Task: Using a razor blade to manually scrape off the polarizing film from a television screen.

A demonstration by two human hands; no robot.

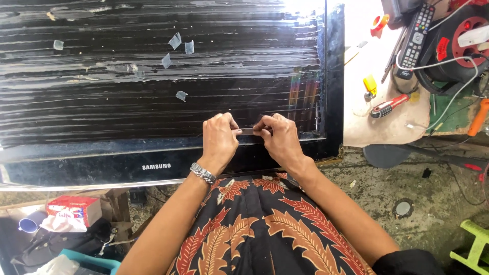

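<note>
While the left hand (220,136) and right hand (279,136) each pinch an end of the short tape strip (247,131) stretched above the television panel's (153,102) lower bezel, the operator should keep it taut and level.

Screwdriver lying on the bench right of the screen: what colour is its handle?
Red and black handle on the screwdriver, seen in the head view.

Black television panel (153,76), streaked pale; red-orange leaf-patterned cloth (254,229).
</note>
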